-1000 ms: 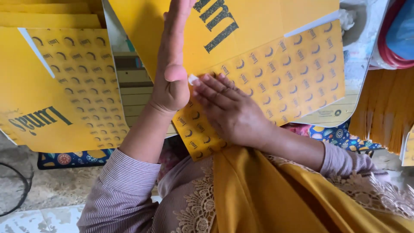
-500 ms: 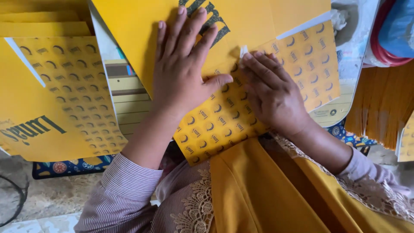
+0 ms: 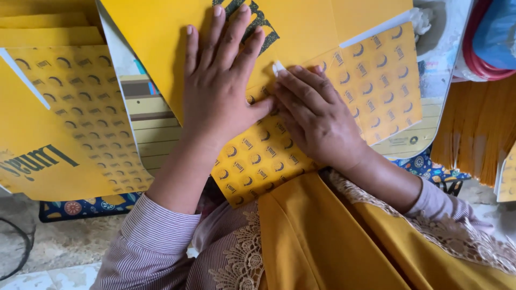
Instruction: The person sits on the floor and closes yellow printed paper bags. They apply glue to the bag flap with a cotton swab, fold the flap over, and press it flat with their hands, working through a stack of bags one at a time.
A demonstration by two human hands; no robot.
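Surface: low wooden table (image 3: 153, 134) with pale slats, showing between yellow sheets, over a rough grey floor (image 3: 64, 241)
Left hand (image 3: 217, 88): open, fingers spread, palm pressed flat on the plain yellow part of the cardboard sheet (image 3: 301, 32); nothing is gripped
Right hand (image 3: 317, 115): open and flat, fingertips pressing along the fold where the patterned flap (image 3: 376, 80) meets the plain part; a small white scrap (image 3: 278, 67) shows at the fingertips, and whether it is pinched cannot be told
Cardboard sheet: lies tilted across the table in front of the person, its near corner over the lap, with dark lettering partly under the left hand
Thumbs: the left thumb touches the right hand's fingers
Second sheet (image 3: 59, 123): same yellow kind, lying well to the left
Stack (image 3: 475, 134): yellow sheets on edge, at the right
Hose (image 3: 475, 53): red, coiled, upper right
Sleeves (image 3: 145, 241): striped, beneath a mustard scarf (image 3: 317, 236)
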